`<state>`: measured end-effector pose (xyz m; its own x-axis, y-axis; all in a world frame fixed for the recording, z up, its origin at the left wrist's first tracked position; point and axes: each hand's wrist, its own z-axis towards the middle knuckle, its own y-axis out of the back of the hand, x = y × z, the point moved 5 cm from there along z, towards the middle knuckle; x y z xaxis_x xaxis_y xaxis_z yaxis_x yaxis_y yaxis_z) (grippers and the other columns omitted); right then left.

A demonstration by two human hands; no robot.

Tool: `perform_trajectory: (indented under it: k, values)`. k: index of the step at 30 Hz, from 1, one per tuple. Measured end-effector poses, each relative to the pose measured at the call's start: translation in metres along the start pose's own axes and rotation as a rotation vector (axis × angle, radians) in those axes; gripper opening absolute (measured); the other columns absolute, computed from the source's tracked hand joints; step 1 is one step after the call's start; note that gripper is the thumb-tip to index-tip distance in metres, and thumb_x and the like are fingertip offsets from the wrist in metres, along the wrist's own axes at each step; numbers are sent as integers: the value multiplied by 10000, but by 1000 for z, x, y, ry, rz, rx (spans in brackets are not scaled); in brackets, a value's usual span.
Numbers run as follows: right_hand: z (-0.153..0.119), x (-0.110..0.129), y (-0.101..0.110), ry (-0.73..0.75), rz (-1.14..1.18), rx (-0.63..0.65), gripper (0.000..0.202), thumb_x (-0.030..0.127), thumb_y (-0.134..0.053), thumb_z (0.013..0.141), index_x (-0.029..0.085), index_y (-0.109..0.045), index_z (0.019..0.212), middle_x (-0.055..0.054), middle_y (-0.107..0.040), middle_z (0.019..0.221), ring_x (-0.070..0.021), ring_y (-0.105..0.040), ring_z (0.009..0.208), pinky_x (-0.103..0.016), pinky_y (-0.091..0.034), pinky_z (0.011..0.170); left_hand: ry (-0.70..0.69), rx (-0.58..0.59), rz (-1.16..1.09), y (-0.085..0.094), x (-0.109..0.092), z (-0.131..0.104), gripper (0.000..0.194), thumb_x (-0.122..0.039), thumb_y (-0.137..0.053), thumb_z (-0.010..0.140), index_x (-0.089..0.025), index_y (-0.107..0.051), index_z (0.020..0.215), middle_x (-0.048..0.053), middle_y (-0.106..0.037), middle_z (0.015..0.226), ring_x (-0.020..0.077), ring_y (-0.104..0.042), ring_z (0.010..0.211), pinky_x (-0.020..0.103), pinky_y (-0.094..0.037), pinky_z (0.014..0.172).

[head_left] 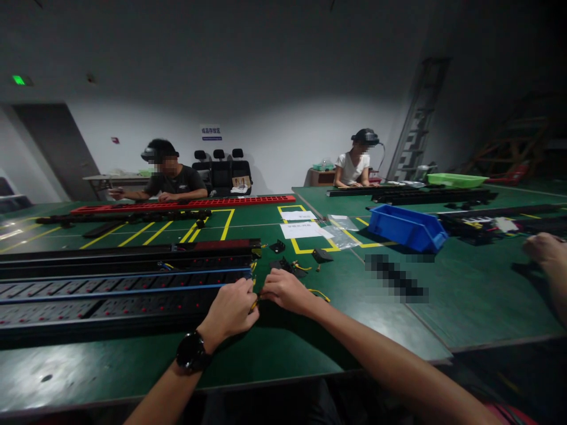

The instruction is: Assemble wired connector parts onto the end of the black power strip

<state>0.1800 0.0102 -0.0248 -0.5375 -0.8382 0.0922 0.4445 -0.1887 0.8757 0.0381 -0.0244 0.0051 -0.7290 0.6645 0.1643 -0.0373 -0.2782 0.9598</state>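
My left hand (233, 308), with a black watch at the wrist, is closed at the right end of a long black rail (133, 301) with blue strips and red dots. My right hand (287, 290) is closed just beside it, fingertips almost touching the left ones. Something small and yellow shows at the left fingers; what the right fingers pinch is too small to make out. Behind my hands lie small black parts (322, 255) and a yellow wire (319, 294) on the green table (310, 348).
A blue bin (406, 227) stands right of centre, near white papers (303, 230). A red rail (186, 204) lies further back. Two people sit across the table. Another person's hand (547, 254) is at the far right, near black parts with wires.
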Motion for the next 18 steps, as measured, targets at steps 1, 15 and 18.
perform_trajectory:
  k: [1,15,18]
  values:
    - [0,1,0,14,-26,2,148,219,-604,994,209,-746,953,-61,-724,959,-196,-593,922,-317,-440,838,-8,2,-1,0,0,0,125,-217,-586,870,-173,-670,787,106,-653,961,246,-591,914,365,-482,748]
    - [-2,6,3,46,-80,33,171,206,-560,1008,190,-719,951,-74,-718,977,-199,-589,916,-308,-464,832,-57,-12,12,-3,0,0,174,-200,-550,908,-172,-672,788,90,-633,911,228,-594,870,357,-476,755]
    - [-3,5,2,37,-69,27,155,221,-568,1007,194,-714,962,-71,-716,986,-198,-589,915,-308,-464,834,-63,-13,6,-3,0,0,166,-198,-557,907,-174,-668,787,87,-635,910,224,-595,873,350,-470,754]
